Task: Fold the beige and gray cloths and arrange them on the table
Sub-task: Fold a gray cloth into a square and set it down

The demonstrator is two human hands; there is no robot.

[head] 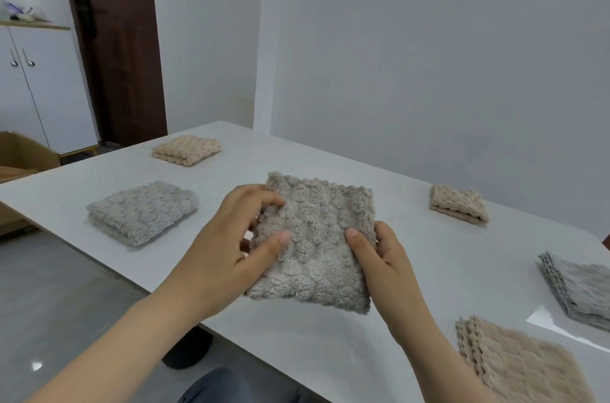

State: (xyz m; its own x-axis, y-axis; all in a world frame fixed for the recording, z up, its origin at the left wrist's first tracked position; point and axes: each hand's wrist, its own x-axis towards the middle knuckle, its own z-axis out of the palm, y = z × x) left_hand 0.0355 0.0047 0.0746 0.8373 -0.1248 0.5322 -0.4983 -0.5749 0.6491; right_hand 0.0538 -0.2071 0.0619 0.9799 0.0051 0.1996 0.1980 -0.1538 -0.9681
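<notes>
The left hand (pixel 231 237) and right hand (pixel 379 257) each pinched opposite sides of the cloth (pixel 317 244), thumbs on top.

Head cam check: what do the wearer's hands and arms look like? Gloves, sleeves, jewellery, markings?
Left hand and right hand are both bare: no gloves, rings, watch or wristbands. No sleeves in view; both arms are uncovered down to the frame edge. The visible thumbnails look short and unpainted. No markings or tape visible.
</notes>
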